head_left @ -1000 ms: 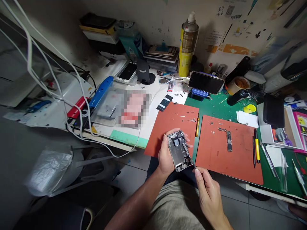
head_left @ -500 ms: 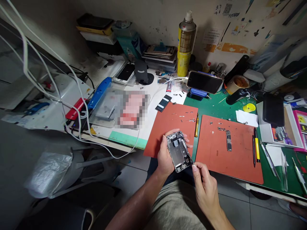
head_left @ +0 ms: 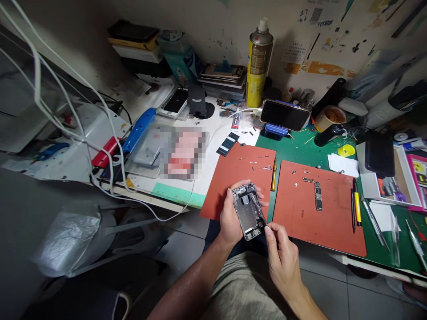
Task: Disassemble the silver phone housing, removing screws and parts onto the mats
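Note:
My left hand (head_left: 229, 218) grips an opened phone housing (head_left: 248, 210) from the left side, its inside facing up, held over my lap just in front of the left red mat (head_left: 233, 178). My right hand (head_left: 282, 258) is pinched at the housing's lower right corner, fingers closed on a thin tool or small part that I cannot make out. A phone logic board (head_left: 318, 195) lies on the right red mat (head_left: 316, 226). A yellow-handled screwdriver (head_left: 274, 174) lies between the two mats.
A green cutting mat (head_left: 300, 149) covers the bench. A spray can (head_left: 258, 62) stands at the wall, a phone on a blue stand (head_left: 284, 115) beside it. Pens and tweezers (head_left: 363, 209) lie at the right. White cables (head_left: 100, 146) hang at the left.
My right hand has moved up and left, closing in on the housing's lower right corner. The thin tool seen earlier along the housing edge is now hidden in my fingers.

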The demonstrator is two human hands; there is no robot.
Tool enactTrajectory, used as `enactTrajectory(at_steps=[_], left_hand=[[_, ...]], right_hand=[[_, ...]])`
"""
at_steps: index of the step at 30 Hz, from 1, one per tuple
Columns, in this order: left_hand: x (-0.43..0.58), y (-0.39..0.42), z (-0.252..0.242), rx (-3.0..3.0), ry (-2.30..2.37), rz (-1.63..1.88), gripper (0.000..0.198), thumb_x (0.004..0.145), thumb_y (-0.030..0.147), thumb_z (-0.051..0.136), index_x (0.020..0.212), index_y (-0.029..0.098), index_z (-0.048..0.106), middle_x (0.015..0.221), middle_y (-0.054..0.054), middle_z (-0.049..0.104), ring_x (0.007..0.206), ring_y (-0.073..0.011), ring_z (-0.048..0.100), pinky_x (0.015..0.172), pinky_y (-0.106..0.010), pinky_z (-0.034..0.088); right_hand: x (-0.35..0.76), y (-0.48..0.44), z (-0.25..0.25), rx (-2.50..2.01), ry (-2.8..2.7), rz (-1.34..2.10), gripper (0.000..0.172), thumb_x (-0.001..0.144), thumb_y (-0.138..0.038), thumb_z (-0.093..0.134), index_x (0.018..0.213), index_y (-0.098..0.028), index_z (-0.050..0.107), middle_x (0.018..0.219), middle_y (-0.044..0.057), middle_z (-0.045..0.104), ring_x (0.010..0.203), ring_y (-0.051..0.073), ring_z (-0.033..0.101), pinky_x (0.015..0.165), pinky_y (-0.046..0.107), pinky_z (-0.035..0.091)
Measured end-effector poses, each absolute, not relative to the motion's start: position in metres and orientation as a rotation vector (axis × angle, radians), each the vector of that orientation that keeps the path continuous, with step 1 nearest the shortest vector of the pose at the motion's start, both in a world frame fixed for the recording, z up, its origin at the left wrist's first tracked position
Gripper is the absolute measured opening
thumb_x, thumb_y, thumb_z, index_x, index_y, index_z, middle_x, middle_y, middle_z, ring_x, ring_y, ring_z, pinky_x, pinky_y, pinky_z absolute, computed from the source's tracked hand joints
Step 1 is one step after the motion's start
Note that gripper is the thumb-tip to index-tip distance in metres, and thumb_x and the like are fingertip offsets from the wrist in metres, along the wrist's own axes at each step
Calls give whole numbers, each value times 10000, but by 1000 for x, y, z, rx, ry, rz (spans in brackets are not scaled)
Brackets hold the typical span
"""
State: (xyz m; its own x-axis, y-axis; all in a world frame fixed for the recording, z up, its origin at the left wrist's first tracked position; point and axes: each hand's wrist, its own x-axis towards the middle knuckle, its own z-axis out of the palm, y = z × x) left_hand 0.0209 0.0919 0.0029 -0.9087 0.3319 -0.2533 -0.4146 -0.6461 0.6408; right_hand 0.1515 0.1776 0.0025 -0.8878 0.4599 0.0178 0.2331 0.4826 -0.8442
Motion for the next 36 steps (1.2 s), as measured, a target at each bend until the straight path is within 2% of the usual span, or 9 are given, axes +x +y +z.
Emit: enactTrajectory(at_steps=[14, 21, 36], left_hand=[[20, 91, 3, -122, 980, 2519, 490, 1058, 618, 530, 1238, 197, 705, 1078, -116, 774, 1035, -275, 762, 913, -480, 673], [20, 91, 2, -125, 972, 2519, 485, 1059, 614, 526, 1235, 199, 703, 1073, -117, 775, 1047, -285, 764, 912, -491, 673], [20, 90, 3, -142, 978, 2512, 490, 1055, 622, 524, 1234, 203, 703, 1081, -119, 772, 1038, -286, 760, 912, -497, 671]], right_hand=[[150, 177, 2, -558, -2486, 1345, 222, 1123, -352, 492, 1050, -213, 649, 664, -55, 598, 489, 99, 517, 477, 217, 359], [148, 177, 2, -513, -2480, 1312, 215, 1130, -326, 487, 1066, -208, 654, 682, -52, 628, 504, 94, 550, 516, 206, 411], [148, 174, 0, -558, -2456, 1378, 204, 1116, -341, 518, 1067, -203, 660, 711, -29, 652, 514, 96, 561, 456, 222, 340]])
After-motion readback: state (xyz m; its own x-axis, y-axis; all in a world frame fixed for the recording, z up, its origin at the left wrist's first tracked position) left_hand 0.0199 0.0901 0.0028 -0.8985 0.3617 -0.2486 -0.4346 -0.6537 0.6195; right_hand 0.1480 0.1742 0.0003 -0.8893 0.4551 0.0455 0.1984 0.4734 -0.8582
